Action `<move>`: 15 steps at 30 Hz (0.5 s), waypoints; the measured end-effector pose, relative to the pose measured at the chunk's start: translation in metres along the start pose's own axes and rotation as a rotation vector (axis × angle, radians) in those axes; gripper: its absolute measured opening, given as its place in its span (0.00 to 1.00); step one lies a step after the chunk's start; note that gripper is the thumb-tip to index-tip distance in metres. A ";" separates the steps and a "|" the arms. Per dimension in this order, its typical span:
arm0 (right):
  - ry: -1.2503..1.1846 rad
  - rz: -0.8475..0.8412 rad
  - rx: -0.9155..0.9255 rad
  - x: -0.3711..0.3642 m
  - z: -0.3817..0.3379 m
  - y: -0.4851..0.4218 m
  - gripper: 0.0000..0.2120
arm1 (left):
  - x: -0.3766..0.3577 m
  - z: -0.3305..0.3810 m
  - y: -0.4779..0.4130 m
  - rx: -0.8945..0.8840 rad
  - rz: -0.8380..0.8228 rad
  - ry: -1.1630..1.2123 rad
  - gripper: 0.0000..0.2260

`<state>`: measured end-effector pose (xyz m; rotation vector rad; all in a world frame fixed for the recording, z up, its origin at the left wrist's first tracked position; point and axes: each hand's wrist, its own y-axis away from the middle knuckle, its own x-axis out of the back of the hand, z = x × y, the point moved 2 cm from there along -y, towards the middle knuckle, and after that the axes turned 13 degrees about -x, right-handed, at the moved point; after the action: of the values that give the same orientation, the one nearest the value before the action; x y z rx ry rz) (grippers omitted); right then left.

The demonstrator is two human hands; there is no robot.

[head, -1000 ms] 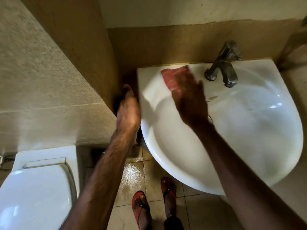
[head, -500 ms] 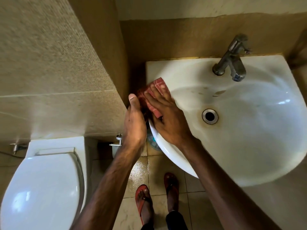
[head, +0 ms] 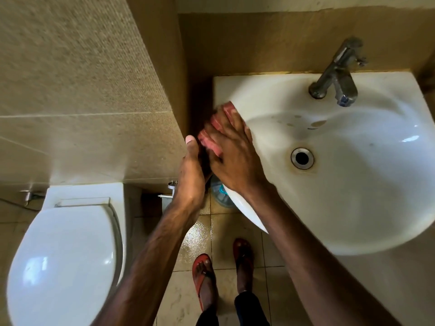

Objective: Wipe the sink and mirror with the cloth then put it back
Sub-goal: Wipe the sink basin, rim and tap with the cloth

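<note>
Cloth (head: 227,110) is down on the left rim of the sink (head: 235,85), a folded red pad lapping over the edge nearest the wall. The right grip (head: 233,156) lies flat on top of it, fingers spread and straight, pressing rather than curling round.

The left grip (head: 191,180) sits just beside it at the rim's outer edge, thumb up. Its fingers drop out of sight behind the rim, so whether they hold the cloth's hanging end, the rim or nothing, I cannot tell.

Further out, brownish marks (head: 317,123) show on the back slope of the bowl below the tap (head: 339,76). A rusty ring circles the drain (head: 302,158).

So this reads as the sink-wiping step, working the left rim, with the bowl seemingly yet to be done. The next move calls for sliding the pad right and down into the bowl under the same flat pressure, then over those marks and round the tap base. The mirror is not in view, and it probably comes after that.

A toilet (head: 66,255) stands off to the left, and red sandals (head: 203,276) are planted on the glossy floor tiles.
</note>
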<state>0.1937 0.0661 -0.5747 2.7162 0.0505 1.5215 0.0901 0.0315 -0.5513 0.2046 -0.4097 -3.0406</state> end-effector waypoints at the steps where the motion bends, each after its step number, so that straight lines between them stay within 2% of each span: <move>1: 0.032 0.024 0.008 -0.002 -0.003 -0.009 0.24 | 0.002 -0.001 0.001 0.013 0.002 0.006 0.25; 5: -0.020 0.036 0.036 -0.006 0.000 0.003 0.24 | 0.011 0.000 0.000 0.075 0.044 0.053 0.29; 9: -0.142 -0.076 0.034 0.001 0.013 0.053 0.27 | 0.014 0.000 0.001 0.096 0.040 0.044 0.29; 15: -0.096 -0.166 0.007 0.024 0.030 0.102 0.32 | 0.013 -0.003 0.000 0.070 0.050 -0.060 0.30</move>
<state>0.2332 -0.0349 -0.5659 2.7082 0.2723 1.3481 0.0776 0.0294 -0.5555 0.1047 -0.5183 -2.9915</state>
